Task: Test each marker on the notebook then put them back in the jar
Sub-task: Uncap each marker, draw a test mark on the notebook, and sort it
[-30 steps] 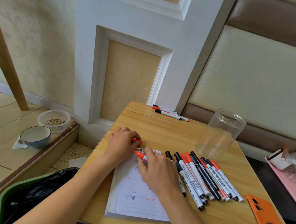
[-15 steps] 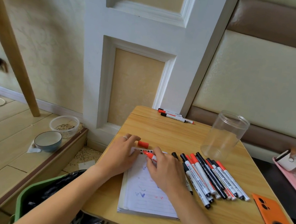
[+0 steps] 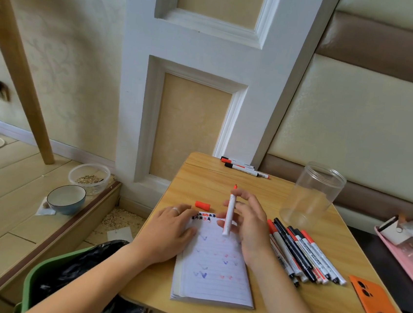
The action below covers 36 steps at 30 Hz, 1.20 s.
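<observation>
Holding an uncapped red marker (image 3: 229,216) tip-up above the notebook (image 3: 214,266): right hand (image 3: 249,227). Left hand (image 3: 169,231) flat, fingers relaxed, on the page edge. Red cap (image 3: 202,205) beside notebook; marker pile (image 3: 302,253) right; empty jar (image 3: 313,195) beyond.

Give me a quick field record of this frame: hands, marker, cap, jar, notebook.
left hand: rests flat on notebook's left edge
right hand: grip on uncapped red marker, tip up, above the page
cap: red, lying on table beyond notebook
notebook: open, blue and red test ticks
jar: clear, upright, no lid, no markers inside
marker pile: right of notebook, capped
far markers: at table's back edge
</observation>
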Each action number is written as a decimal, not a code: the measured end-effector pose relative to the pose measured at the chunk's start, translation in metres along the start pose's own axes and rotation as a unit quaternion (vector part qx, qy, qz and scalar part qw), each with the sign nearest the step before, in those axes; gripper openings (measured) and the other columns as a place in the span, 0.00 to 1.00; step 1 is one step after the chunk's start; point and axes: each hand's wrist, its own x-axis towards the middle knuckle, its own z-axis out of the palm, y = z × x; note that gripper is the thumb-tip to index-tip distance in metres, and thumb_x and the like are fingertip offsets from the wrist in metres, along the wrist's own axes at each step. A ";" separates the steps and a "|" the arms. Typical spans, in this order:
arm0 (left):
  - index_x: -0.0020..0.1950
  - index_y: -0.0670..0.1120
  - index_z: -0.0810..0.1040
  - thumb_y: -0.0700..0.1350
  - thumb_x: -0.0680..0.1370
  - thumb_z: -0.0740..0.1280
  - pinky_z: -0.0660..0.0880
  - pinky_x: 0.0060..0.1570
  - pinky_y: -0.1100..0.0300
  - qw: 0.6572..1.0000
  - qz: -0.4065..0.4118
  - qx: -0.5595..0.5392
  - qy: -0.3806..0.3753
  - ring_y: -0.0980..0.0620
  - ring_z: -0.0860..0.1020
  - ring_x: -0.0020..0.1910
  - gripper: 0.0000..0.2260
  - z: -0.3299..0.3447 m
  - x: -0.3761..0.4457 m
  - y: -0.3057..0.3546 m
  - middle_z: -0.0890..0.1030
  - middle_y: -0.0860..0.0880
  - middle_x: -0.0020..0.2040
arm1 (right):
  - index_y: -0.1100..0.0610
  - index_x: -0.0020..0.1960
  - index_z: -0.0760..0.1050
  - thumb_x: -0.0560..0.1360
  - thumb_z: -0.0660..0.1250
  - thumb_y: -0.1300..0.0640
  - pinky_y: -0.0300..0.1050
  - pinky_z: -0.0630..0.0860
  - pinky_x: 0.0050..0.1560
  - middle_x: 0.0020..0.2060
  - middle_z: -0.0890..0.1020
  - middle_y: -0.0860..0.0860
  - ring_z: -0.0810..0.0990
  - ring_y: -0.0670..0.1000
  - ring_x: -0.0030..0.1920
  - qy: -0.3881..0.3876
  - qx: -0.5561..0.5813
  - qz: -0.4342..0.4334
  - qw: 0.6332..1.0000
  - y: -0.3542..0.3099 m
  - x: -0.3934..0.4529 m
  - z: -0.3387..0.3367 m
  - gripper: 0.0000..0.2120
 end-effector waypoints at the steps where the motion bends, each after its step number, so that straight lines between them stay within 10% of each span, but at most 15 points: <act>1: 0.78 0.56 0.65 0.57 0.84 0.56 0.57 0.74 0.57 1.000 -0.002 0.001 -0.007 0.52 0.65 0.74 0.22 0.000 0.001 -0.001 0.65 0.54 0.77 | 0.53 0.58 0.82 0.81 0.59 0.69 0.50 0.83 0.39 0.48 0.84 0.59 0.85 0.59 0.42 -0.006 0.054 0.032 0.998 0.001 0.002 -0.002 0.18; 9: 0.75 0.60 0.64 0.75 0.77 0.52 0.56 0.73 0.55 0.999 -0.020 0.019 -0.018 0.54 0.63 0.73 0.32 0.000 0.002 0.003 0.67 0.56 0.74 | 0.49 0.48 0.79 0.80 0.72 0.54 0.41 0.66 0.25 0.28 0.74 0.53 0.70 0.50 0.26 -0.001 -0.118 0.006 0.993 0.022 0.014 -0.001 0.02; 17: 0.80 0.61 0.57 0.69 0.81 0.53 0.44 0.74 0.58 0.999 0.026 0.037 -0.025 0.57 0.48 0.81 0.29 0.001 0.000 0.004 0.58 0.59 0.81 | 0.55 0.49 0.79 0.79 0.71 0.59 0.42 0.72 0.25 0.34 0.81 0.54 0.79 0.54 0.29 -0.001 -0.148 0.028 0.989 0.017 0.023 0.001 0.01; 36: 0.79 0.65 0.55 0.69 0.80 0.49 0.44 0.78 0.51 0.997 0.020 0.068 -0.041 0.53 0.52 0.81 0.27 0.004 0.001 0.002 0.60 0.55 0.80 | 0.60 0.45 0.72 0.77 0.70 0.60 0.41 0.68 0.23 0.26 0.78 0.58 0.74 0.54 0.23 0.035 -0.261 -0.021 0.965 0.032 0.017 0.003 0.07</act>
